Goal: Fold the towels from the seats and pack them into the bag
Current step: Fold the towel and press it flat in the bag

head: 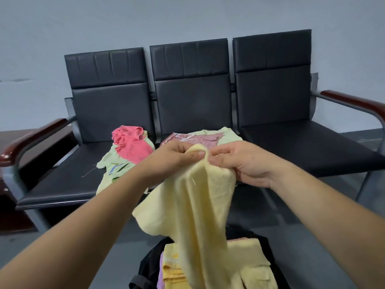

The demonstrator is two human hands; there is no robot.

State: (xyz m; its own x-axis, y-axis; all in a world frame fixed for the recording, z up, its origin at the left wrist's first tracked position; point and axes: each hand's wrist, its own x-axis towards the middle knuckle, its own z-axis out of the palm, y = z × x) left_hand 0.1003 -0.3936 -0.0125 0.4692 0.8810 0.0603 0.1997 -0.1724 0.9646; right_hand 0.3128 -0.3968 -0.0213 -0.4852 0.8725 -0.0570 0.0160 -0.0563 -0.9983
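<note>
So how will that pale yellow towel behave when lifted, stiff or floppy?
Probably floppy: the yellow towel hangs in soft folds below where the left hand and right hand pinch it. Likely light, since fingertip pinches carry it. The woven surface seems unlikely to slip.

Plain grey-blue wall (187, 15) ahead of me, bare but for a faint dark smudge (18, 80) far to my left. Floor (127, 245) grey and smooth, slightly scuffed. Low piece of dark red-brown wood furniture (12, 133) at my far left, glossy top, only partly in view; can't tell whether it is a table or a cabinet. Left armrest (33, 135) just beside it, capped in the same glossy reddish wood. Right armrest (354, 102) matches. Both caps sit on grey metal frame (69, 109).
</note>
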